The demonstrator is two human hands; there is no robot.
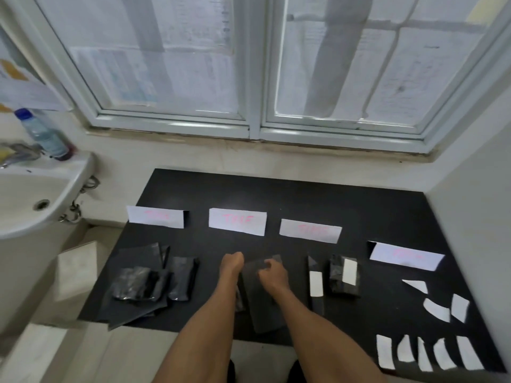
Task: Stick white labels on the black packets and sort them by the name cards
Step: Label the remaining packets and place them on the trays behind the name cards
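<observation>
Honestly, with my left hand (pixel 233 262) fisted and right hand (pixel 272 273) pinching the black packet (pixel 258 297) between them, it could slip toward the unsorted pile beyond my left.

White-framed double window (pixel 257 64) fills the top of the view, its two panes split by a central post. Frosted glass, papered over with printed sheets (pixel 190 67), daylight coming through soft and even. Chipped, stained sill (pixel 276 146) under the frame. Cream wall (pixel 193 158) below the sill, and a plain wall (pixel 475 172) closing in on the right. Black tabletop (pixel 276 194) pushed into that corner. White basin (pixel 33 200) on the left with a drain hole and a metal tap (pixel 19 156); a clear plastic bottle with blue cap (pixel 41 134) stands on its rim. Pipe fittings (pixel 73 211) under the basin. Pale tiled floor (pixel 74 272) at lower left.
</observation>
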